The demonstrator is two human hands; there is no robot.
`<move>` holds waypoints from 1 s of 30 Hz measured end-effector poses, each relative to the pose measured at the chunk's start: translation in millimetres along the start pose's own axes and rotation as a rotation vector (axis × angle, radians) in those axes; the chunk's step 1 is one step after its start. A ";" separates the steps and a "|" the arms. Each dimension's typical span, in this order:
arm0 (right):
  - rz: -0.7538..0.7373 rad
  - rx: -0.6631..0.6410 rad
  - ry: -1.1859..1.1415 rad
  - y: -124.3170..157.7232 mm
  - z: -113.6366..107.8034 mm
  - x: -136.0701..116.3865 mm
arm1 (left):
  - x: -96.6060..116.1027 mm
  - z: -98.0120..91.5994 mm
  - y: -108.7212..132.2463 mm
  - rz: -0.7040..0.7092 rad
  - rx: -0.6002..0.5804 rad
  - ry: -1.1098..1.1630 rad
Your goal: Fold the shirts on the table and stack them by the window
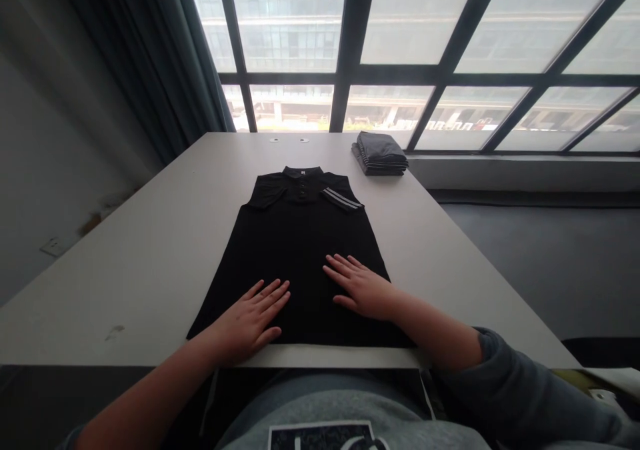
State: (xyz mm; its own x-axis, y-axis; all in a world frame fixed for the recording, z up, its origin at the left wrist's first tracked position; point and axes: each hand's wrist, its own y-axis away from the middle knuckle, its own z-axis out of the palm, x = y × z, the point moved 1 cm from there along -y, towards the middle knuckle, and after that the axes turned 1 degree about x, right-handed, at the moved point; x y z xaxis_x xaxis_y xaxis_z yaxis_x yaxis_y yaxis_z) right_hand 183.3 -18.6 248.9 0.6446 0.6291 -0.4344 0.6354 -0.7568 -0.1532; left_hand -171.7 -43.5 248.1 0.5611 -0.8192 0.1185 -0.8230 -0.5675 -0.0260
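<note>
A black polo shirt (300, 243) lies flat on the white table, its collar pointing away from me and its hem near the front edge. Both short sleeves are folded inward over the body, and the right one shows two pale stripes. My left hand (247, 323) rests palm down on the lower left part of the shirt, fingers stretched out. On the lower right part lies my right hand (363, 288), also palm down with its fingers spread. Neither hand grips the fabric.
A stack of folded dark garments (380, 153) sits at the far right of the white table (125, 257). Two small round fittings show near the far edge. Beyond are large windows, with a dark curtain (150, 50) at the left.
</note>
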 end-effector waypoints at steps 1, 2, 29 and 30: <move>-0.038 -0.034 -0.026 4.9 1.5 -11.9 | 3.4 -1.6 3.4 0.002 0.004 0.005; -0.092 -0.077 -0.057 9.5 1.3 -23.4 | 6.7 -3.5 6.1 0.009 0.005 0.015; -0.407 -0.161 -0.040 -106.6 5.5 -47.1 | -15.6 -9.2 10.3 -0.467 0.321 0.033; -0.360 -0.121 0.002 -123.5 4.3 -38.3 | -18.3 -6.3 1.0 -0.486 0.299 -0.002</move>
State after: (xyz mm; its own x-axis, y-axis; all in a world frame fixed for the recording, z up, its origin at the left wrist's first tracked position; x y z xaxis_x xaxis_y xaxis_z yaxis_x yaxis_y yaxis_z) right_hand 78.4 50.0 280.6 0.3712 0.8515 -0.3703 0.8671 -0.4605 -0.1897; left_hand -183.4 -28.6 252.1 0.8695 -0.4580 0.1850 -0.4095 -0.8778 -0.2486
